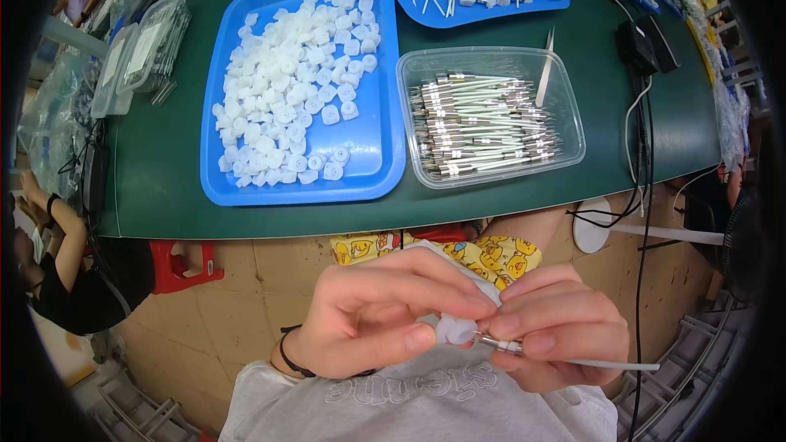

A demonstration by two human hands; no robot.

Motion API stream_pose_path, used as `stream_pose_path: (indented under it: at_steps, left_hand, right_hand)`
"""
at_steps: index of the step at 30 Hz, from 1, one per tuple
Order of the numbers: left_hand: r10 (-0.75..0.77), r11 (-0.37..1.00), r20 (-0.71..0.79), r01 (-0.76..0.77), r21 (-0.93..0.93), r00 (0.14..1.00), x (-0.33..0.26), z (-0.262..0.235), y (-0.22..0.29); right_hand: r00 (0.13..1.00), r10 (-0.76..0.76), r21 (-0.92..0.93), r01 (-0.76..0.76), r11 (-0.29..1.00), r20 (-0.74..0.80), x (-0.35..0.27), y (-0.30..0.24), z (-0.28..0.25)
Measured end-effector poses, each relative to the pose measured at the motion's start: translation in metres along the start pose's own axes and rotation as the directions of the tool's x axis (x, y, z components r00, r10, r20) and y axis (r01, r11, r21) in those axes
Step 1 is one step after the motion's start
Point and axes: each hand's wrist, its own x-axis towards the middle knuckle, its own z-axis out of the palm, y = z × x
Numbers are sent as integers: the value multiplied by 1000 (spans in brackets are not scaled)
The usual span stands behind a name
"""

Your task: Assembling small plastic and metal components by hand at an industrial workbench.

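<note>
Left grip (368, 304) on white cap (454, 329), right grip (565, 323) on rod (616, 364), blue tray (367, 162), tub (571, 141) beyond

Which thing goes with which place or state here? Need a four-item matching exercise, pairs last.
Things:
1. left hand
2. right hand
3. slim, pale, pointed tool
4. heap of small white plastic caps

Places or states:
A. grips a thin pale rod with a silver metal end
B. in a blue rectangular plastic tray
C. pinches a translucent white plastic piece
D. tip past the far rim of a clear rectangular plastic box

Pairs: 1-C, 2-A, 3-D, 4-B
</note>
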Motion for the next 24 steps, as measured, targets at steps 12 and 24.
stream_pose_path:
  at_steps: [12, 24]
  left_hand:
    - [-27, 1000, 67, 27, 8, 997, 0, -5, 2]
    - [-20, 999, 78, 17, 39, 997, 0, -3, 1]
  right_hand:
    - [984, 69, 104, -52, 993, -166, -3, 1, 14]
    - [981, -25, 6, 27, 1000, -194, -10, 3, 18]
